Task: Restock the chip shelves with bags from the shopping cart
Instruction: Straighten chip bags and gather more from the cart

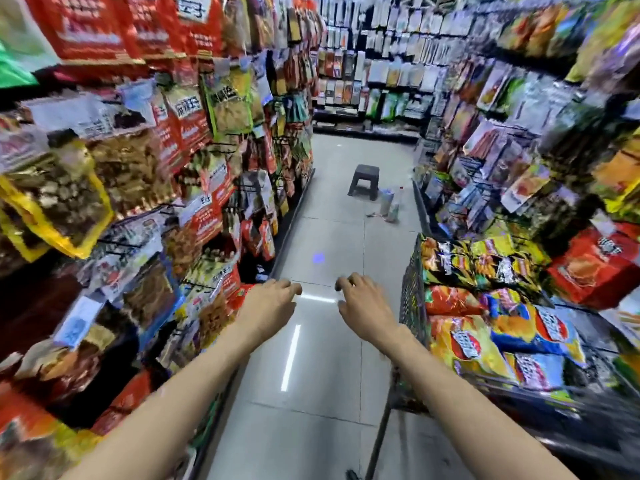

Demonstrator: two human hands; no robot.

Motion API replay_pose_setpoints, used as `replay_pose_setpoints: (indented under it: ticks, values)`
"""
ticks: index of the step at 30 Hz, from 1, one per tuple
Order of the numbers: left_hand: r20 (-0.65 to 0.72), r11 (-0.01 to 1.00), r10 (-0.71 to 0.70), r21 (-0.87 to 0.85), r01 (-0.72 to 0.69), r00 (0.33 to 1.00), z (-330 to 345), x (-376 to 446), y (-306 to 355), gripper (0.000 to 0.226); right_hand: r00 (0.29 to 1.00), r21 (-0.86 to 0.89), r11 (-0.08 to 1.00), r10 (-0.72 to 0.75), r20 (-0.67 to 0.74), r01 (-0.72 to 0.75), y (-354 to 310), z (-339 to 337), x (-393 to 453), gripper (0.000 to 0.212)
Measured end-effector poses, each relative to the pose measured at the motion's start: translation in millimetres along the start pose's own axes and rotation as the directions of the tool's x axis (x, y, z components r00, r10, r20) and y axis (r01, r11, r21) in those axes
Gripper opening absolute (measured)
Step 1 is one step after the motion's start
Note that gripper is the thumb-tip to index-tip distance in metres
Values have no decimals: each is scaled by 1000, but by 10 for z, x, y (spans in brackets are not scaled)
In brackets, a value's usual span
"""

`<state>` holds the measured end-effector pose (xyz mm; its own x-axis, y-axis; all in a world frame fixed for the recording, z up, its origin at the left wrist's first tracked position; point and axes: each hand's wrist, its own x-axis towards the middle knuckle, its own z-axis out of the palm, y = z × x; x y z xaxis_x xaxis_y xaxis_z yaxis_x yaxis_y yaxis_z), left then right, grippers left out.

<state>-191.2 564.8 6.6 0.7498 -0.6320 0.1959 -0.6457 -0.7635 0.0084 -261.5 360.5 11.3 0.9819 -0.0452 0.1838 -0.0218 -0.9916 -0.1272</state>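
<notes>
Chip bags (pixel 491 323) are heaped in the shopping cart (pixel 414 306), which stands at the right of the aisle, just beside the right-hand shelves (pixel 519 161). About eight bags can be counted on top of the heap, though motion blur makes the count uncertain: two dark ones at the far end, an orange one below them, and several yellow and blue ones nearer the camera. Most are laid flat, printed faces up, with their long axes running roughly across the cart; the exact direction of each cannot be told. Both arms are stretched forward over the floor (pixel 325 341), between the cart and the left-hand shelves (pixel 156 202). The left hand (pixel 273 299) is held palm down with its fingers loosely curled, and nothing is grasped by it. The right hand (pixel 363 306) is held likewise, released and empty, near the cart's wire wall but not touching it. Further down the aisle one dark stool (pixel 363 180) is seen on the floor, with two bottles (pixel 389 202) standing just beside it.
</notes>
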Motion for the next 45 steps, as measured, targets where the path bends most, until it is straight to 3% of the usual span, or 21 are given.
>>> replay_pose_setpoints:
  ticks: [4,9,14,20,28,38,42,45]
  values:
    - [16,998,58,-34,-57,998,45,822,-435,27,994,22,994,108,-10,-108,159,91,669,29]
    - [94,979,191,-98,-181,977,312,1616,-353,33,959,-8,965,260,115,-261,584,315,841,32]
    - [143,938,344,-94,-333,928,600,2356,85,36,881,-29,890,454,136,-454,1215,323,970,35]
    - [139,870,490,-130,-475,860,734,3333,765,34,797,-95,805,593,112,-585,2051,229,1098,37]
    - [133,718,695,-164,-676,706,1015,4371,1882,29,645,-39,646,763,39,-763,3256,108,1055,42]
    - [191,361,929,-286,-888,317,1583,4222,3117,33,263,-45,272,953,151,-961,3410,314,-125,41]
    - [170,157,980,-341,-927,103,1788,4237,3450,32,64,-50,72,987,149,-996,3362,296,-389,44]
    - [193,44,981,-382,-923,-33,1920,4251,3611,45,-62,-68,-51,983,175,-996,3253,305,-444,46]
